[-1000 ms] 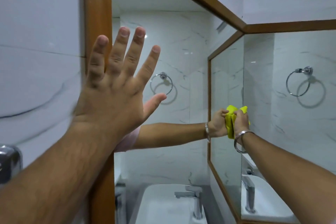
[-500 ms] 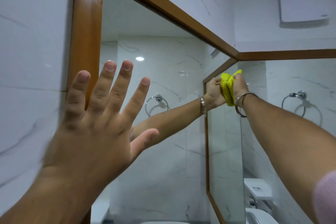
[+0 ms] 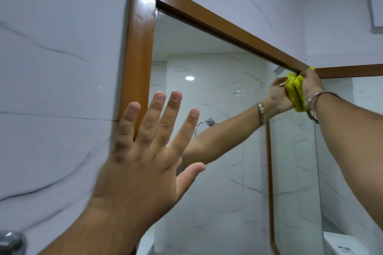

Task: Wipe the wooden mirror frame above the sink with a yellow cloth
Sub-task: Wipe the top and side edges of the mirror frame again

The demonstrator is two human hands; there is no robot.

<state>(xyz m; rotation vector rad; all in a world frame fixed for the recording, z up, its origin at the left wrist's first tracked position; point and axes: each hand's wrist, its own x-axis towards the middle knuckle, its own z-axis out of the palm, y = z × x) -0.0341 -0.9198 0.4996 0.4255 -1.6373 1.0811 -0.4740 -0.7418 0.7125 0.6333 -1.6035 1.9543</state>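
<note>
White marbled wall tiles [image 3: 51,58] fill the view, and set into them is the big mirror [image 3: 217,109] with its wooden mirror frame [image 3: 138,51] running up the left side and across the top to the far corner. Glossy varnish on that wood, so I'd expect it to be hard, slick and fixed, nothing to grip, only to rub along. Left hand [image 3: 145,161] is up close to the camera, fingers spread wide and flat, covering the lower left rail; whether the palm actually presses on the wood or glass I can't tell. Right arm stretches out long and high, a metal bangle [image 3: 315,105] at the wrist, and the right hand [image 3: 310,87] is bunched around the yellow cloth [image 3: 296,93], pushing it into the frame's upper right corner. Soft, light, crumpled stuff, that cloth: best kept wadded in the fist as it is, so it won't slip on the varnish.
</note>
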